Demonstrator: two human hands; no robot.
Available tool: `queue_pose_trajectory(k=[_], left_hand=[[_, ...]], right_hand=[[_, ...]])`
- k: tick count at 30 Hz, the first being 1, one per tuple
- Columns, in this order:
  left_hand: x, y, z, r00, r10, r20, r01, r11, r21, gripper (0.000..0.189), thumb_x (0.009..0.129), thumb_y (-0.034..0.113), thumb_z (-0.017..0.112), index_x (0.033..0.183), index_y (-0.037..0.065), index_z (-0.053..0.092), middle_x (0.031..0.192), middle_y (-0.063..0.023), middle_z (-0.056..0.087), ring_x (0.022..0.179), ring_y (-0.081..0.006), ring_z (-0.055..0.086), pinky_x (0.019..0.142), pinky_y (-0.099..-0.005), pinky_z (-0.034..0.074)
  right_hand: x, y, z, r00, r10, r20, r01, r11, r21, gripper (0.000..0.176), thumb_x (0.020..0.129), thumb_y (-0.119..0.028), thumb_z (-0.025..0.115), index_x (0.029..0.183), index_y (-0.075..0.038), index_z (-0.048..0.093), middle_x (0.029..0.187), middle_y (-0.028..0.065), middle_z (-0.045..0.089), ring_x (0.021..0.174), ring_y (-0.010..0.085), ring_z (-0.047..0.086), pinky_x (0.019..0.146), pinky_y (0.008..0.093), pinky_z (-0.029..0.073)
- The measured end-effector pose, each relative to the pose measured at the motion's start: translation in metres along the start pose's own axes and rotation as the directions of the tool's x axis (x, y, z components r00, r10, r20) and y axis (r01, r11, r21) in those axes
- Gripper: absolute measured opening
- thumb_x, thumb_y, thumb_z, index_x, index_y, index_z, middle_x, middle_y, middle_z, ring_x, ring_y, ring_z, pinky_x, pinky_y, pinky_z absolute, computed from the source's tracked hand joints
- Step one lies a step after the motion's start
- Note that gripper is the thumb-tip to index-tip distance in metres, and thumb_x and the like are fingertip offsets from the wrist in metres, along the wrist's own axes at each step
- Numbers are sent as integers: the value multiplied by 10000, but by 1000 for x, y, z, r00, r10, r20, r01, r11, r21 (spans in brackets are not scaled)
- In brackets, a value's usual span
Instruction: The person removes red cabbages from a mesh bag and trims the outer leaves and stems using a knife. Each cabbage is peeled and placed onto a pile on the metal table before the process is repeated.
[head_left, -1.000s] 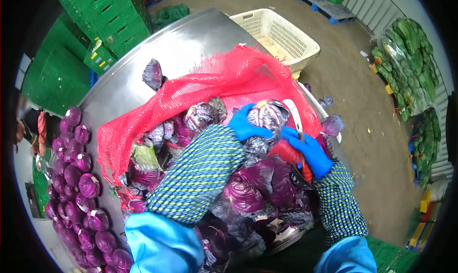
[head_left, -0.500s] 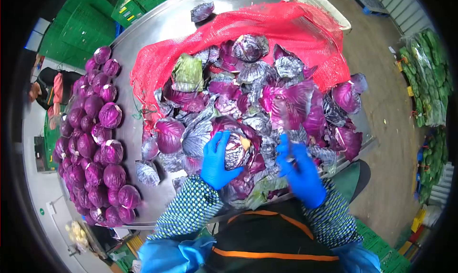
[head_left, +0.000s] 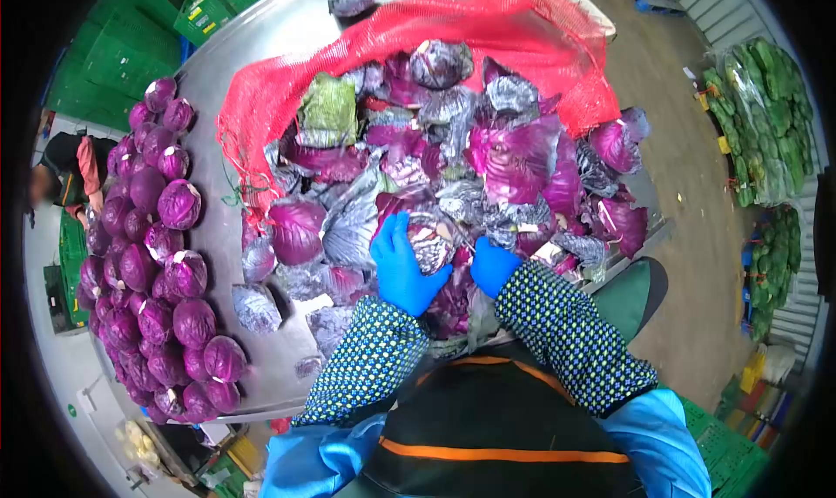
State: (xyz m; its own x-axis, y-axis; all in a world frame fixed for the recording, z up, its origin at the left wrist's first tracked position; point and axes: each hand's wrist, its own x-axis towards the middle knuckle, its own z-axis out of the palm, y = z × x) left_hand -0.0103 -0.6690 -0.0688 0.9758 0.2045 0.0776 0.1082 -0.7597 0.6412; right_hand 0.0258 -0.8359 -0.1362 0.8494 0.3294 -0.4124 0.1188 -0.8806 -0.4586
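Observation:
My left hand (head_left: 402,270), in a blue glove, grips the left side of a red cabbage (head_left: 433,245) whose pale, veined base faces up. My right hand (head_left: 494,267), gloved the same, is closed just to the right of that cabbage. A thin knife (head_left: 468,248) juts from it toward the cabbage, little of it showing; the fingers hide the handle. Loose purple cabbage leaves (head_left: 514,163) lie heaped around both hands. A greenish outer leaf (head_left: 327,111) rests farther back on the heap.
Many whole red cabbages (head_left: 178,204) are piled along the left of the metal table (head_left: 287,28). A red mesh bag (head_left: 418,19) curves behind the leaves. Green crates (head_left: 131,58) stand back left, and bagged green vegetables (head_left: 766,124) at right. Another person (head_left: 74,163) is at far left.
My right hand has come left and closer to the cabbage, bringing the knife to its right side. My left hand stays on the cabbage. The whole view has shifted slightly.

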Motion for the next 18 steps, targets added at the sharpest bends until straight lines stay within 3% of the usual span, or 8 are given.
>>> queue_pose_trajectory(k=[4, 5, 7, 9, 11, 14, 15, 18], left_hand=[[-2, -46, -24, 977, -144, 160, 211, 788, -578, 957, 599, 206, 821, 1349, 6, 262, 1238, -186, 419, 1128, -271, 453, 972, -391, 365], [0, -29, -55, 927, -166, 337, 371, 540, -755, 790, 702, 102, 750, 1344, -8, 302, 1265, -164, 443, 1162, -219, 451, 977, -343, 374], [-13, -26, -79, 946, -55, 318, 315, 377, -871, 608, 784, 0, 640, 1320, -24, 356, 1283, -162, 460, 1184, -206, 450, 967, -321, 389], [-4, 8, -94, 950, 28, 311, 272, 415, -868, 535, 829, -67, 543, 1328, -25, 354, 1287, -144, 471, 1201, -198, 437, 971, -305, 380], [6, 11, -95, 852, 211, 480, 478, 62, -876, 571, 815, -52, 575, 1336, -16, 344, 1297, -142, 462, 1205, -207, 437, 976, -312, 375], [14, 33, -90, 968, 221, 123, -139, 872, -468, 789, 718, 133, 740, 1359, -6, 303, 1373, -197, 345, 1286, -255, 331, 1051, -372, 281], [22, 19, -91, 964, 254, -81, -260, 962, -79, 894, 669, 224, 784, 1367, -8, 277, 1374, -214, 328, 1291, -274, 309, 1063, -375, 253], [-1, -38, -17, 976, 63, 206, 9, 943, -333, 896, 642, 257, 803, 1336, -4, 300, 1305, -223, 387, 1221, -340, 378, 1030, -408, 297]], right_hand=[[-6, -2, -68, 969, -154, 195, 95, 954, 283, 280, 856, -290, 524, 1017, -61, 501, 811, 194, 591, 731, 330, 610, 621, 431, 454], [-25, -8, -70, 981, -179, -71, 190, 826, 530, 351, 857, -308, 561, 1098, -60, 504, 783, 115, 584, 697, 265, 594, 628, 406, 466], [-57, -54, -118, 984, 94, 152, -178, 432, 884, 407, 846, -323, 596, 1150, -70, 499, 837, 26, 583, 747, 187, 570, 640, 346, 478], [-50, -64, -108, 998, 2, -59, 54, 386, 921, 458, 816, -355, 634, 1163, -91, 496, 933, -25, 563, 826, 129, 548, 636, 299, 474], [-37, -41, -103, 871, 36, 490, -489, -22, 872, 588, 757, -390, 685, 1236, -134, 459, 1045, 6, 517, 876, 88, 504, 629, 302, 463], [-42, -27, -68, 975, 91, 202, -206, 38, 978, 527, 756, -234, 704, 1221, -120, 483, 1050, 25, 560, 918, 112, 530, 735, 286, 464], [-41, -29, -57, 997, 63, -37, 28, 139, 990, 477, 774, -111, 673, 1213, -78, 489, 1088, 49, 570, 984, 120, 528, 819, 270, 447], [-49, -42, -59, 991, -53, 121, -102, 281, 954, 484, 799, -44, 633, 1243, -10, 443, 1133, 68, 553, 1036, 118, 513, 902, 250, 415]])
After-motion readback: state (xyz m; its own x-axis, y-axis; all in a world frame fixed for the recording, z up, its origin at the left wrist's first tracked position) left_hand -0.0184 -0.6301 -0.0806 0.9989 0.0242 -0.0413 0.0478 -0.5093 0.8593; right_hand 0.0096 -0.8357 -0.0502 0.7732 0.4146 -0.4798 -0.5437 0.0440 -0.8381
